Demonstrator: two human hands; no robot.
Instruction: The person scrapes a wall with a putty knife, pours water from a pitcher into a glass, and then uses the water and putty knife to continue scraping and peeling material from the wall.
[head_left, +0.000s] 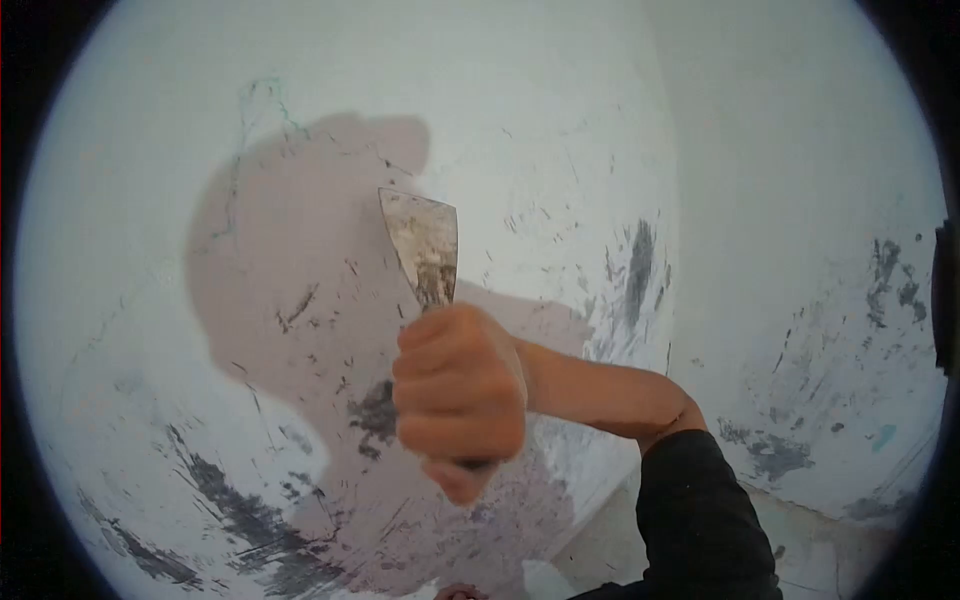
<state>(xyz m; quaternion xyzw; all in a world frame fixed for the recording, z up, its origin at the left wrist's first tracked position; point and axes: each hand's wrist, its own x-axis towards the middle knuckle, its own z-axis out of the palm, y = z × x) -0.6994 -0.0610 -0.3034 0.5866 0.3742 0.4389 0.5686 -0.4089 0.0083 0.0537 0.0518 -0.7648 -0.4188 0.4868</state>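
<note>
My right hand (pixel 460 395) is closed in a fist around the handle of a scraper (pixel 425 240). The flat metal blade points upward and is stained brown and dark near its base. It stands in front of a white wall (pixel 560 130) covered in scuffs; whether it touches the wall cannot be made out. At the bottom edge, a small skin-coloured sliver looks like part of my left hand (pixel 460 592); its fingers and anything it holds are hidden.
The wall has thin cracks at the upper left and dark grey patches (pixel 640 270) lower down. A second wall (pixel 800 200) meets it at a corner on the right. A pale floor surface (pixel 830 545) shows at the lower right. A large shadow falls across the wall.
</note>
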